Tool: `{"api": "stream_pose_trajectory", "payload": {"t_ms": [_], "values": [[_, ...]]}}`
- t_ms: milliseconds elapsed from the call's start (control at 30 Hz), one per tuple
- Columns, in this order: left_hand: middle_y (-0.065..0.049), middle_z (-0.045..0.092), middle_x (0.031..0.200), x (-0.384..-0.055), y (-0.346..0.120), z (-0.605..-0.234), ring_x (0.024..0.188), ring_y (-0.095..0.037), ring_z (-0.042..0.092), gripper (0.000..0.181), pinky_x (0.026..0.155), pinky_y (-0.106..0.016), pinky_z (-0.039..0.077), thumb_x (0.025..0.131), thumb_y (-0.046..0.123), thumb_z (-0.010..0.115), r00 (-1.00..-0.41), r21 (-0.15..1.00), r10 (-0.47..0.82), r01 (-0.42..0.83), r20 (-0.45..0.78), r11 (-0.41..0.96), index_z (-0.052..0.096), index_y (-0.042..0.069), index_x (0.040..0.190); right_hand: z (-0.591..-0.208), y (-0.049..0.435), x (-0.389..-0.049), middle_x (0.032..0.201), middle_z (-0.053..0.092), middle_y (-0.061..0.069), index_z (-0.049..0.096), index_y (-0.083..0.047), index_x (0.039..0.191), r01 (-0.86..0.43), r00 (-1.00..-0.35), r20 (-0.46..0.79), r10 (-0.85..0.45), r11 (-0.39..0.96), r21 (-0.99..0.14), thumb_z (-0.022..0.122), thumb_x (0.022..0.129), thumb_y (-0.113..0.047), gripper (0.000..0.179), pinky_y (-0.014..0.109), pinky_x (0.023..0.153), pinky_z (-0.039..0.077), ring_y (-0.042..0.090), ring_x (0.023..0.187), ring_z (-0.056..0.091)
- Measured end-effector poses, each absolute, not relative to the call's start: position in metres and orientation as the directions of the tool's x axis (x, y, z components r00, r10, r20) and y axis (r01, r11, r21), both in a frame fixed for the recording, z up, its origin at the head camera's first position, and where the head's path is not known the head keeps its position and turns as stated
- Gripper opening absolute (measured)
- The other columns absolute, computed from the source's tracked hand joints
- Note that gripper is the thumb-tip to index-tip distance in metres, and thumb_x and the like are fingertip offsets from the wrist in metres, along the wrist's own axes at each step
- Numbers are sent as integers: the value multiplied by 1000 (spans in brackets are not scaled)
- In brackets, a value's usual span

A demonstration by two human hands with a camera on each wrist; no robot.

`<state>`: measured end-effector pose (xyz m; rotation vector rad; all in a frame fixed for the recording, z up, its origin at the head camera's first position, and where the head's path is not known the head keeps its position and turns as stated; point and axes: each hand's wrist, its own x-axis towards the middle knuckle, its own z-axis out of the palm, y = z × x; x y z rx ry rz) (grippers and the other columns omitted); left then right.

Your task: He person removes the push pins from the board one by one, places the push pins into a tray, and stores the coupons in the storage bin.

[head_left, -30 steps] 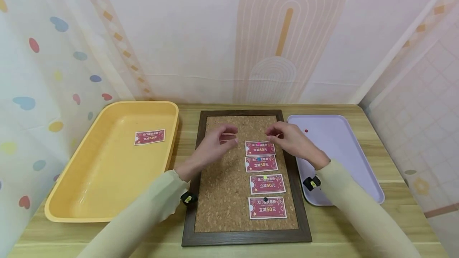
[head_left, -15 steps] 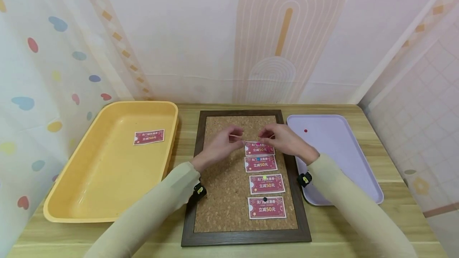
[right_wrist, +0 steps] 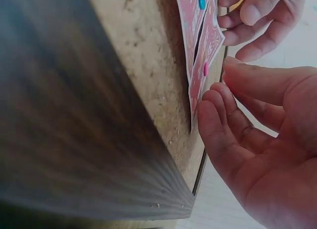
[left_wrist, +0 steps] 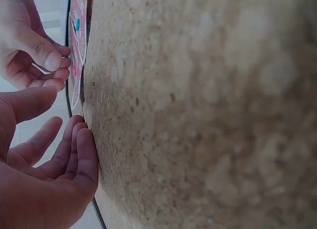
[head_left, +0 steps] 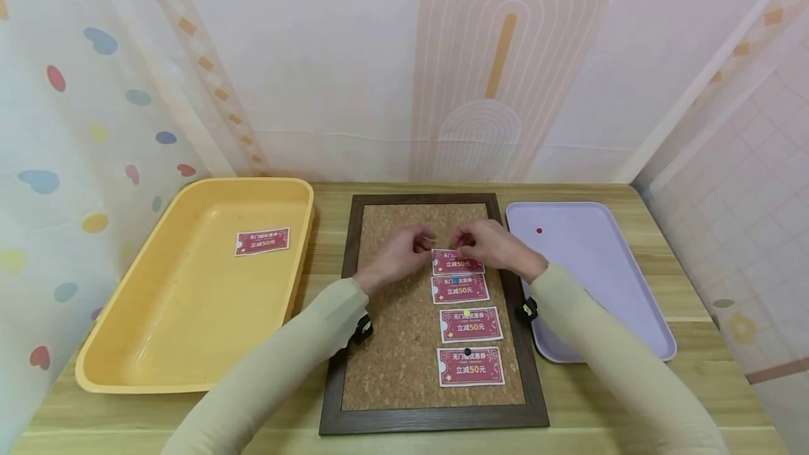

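A framed corkboard (head_left: 392, 343) lies in the middle, bearing a column of red paper coupons along its right side. Coloured pushpins hold them: a black pin (head_left: 468, 352), a yellow pin (head_left: 467, 313), a blue pin (head_left: 456, 280) and a pink pin (right_wrist: 206, 69). Both hands are at the top coupon (head_left: 460, 265). My left hand (head_left: 401, 253) is off its left edge, fingertips on the cork, thumb apart. My right hand (head_left: 496, 248) covers its upper right part, fingertips beside the coupon's edge in the right wrist view. Neither hand visibly grips anything.
A yellow tray (head_left: 189, 314) on the left contains one loose coupon (head_left: 262, 242). To the right stands a lilac tray (head_left: 581, 244) with a red pushpin (head_left: 539, 230) in it. Patterned cloth walls (head_left: 354, 76) enclose the wooden table (head_left: 682, 265).
My left hand has moved right toward the top coupon's left edge. My right hand has come left over that coupon, covering the pink pin in the head view. The trays stay put.
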<state>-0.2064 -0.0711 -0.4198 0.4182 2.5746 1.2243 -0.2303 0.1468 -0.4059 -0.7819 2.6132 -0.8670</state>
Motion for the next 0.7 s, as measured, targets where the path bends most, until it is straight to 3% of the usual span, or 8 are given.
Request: {"api": "stream_pose_trajectory", "payload": {"t_ms": [200, 400, 700], "values": [[-7, 69, 102, -209, -66, -422, 94, -20, 63, 28, 84, -34, 54, 94, 6, 72, -920, 728, 383, 208, -80, 653, 69, 2, 122, -406, 146, -233, 94, 73, 2, 76, -7, 104, -390, -812, -120, -572, 683, -617, 72, 96, -7, 9, 32, 72, 51, 12, 76, 62], [-4, 67, 94, -208, -63, -421, 86, -17, 60, 18, 75, -31, 49, 94, 5, 73, -920, 692, 386, 238, -65, 682, 73, 8, 111, -407, 143, -236, 88, 72, 1, 76, -7, 98, -404, -798, -130, -589, 682, -610, 71, 96, -4, 6, 32, 73, 52, 11, 71, 63], [-3, 68, 95, -209, -60, -420, 86, -17, 57, 10, 75, -30, 47, 96, 8, 72, -915, 675, 393, 238, -85, 699, 75, 9, 105, -405, 141, -237, 85, 72, 2, 75, -4, 98, -393, -792, -162, -589, 694, -603, 72, 95, -4, 3, 28, 66, 49, 11, 67, 61]]}}
